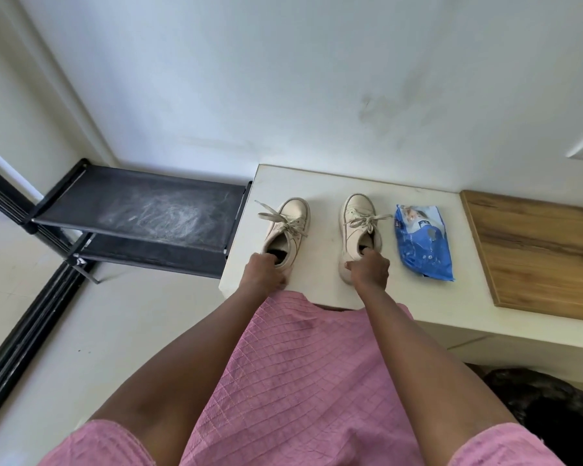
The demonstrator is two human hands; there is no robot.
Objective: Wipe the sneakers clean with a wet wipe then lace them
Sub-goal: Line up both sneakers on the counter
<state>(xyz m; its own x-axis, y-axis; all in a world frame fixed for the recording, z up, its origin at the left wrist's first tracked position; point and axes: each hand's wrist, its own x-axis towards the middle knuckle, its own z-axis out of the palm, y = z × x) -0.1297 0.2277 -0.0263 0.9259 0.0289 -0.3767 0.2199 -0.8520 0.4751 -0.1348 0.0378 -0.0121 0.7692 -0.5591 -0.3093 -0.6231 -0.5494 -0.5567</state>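
Two sneakers stand side by side on the white surface (320,185), toes toward its back edge at the wall: the left sneaker (288,223) close to the left edge, the right sneaker (355,227) just beside a blue pack of wipes (423,243). I read this as the very start, the shoes being set in place, with no wipe out yet and the laces lying loose and untied across both tongues. My left hand (261,272) is curled over the heel of the left sneaker near the front edge, fingers hooked into its opening. My right hand (369,269) grips the heel of the right sneaker the same way, thumb outside, fingers inside. Next, I judge, the right hand must let go and reach to the pack, pulling one wipe free while the left hand steadies a shoe for wiping.
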